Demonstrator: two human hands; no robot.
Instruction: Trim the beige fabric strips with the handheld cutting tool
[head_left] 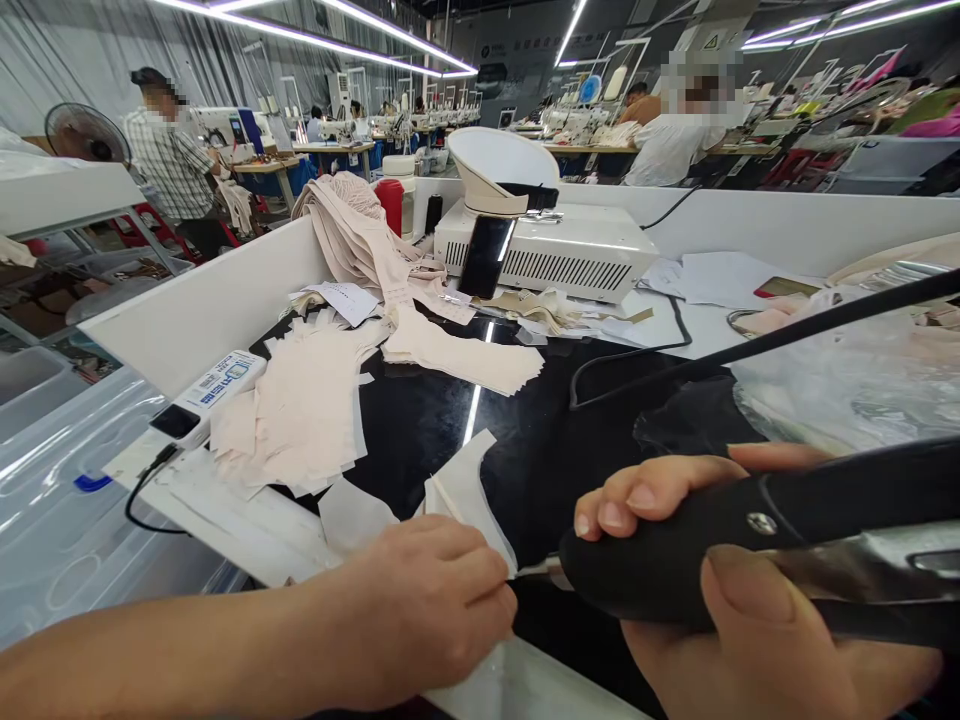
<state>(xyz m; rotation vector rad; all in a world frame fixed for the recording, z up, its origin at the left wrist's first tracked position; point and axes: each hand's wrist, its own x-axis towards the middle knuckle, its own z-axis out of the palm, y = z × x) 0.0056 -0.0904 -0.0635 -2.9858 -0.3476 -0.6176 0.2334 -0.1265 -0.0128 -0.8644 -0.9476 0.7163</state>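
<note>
My left hand (431,605) is closed, its fingertips pinching the edge of a curved white fabric piece (484,500). My right hand (765,620) is wrapped round a black handheld tool (660,560) with a metal lever along its side and a cable. The tool's thin metal tip points left and reaches the fabric's edge beside my left fingers; I cannot tell whether it touches. Another pale piece (356,515) lies just behind my left wrist. Further left is a fanned pile of pale pink fabric pieces (307,400), and behind the work area lies a beige stack (457,350).
A white vented box (592,250) stands at the back, with a sun visor (502,165) and a phone (487,255) against it. A white power bank (217,390) lies left. Plastic bags (840,370) crowd the right. A black cable (772,340) crosses there. Other people work beyond.
</note>
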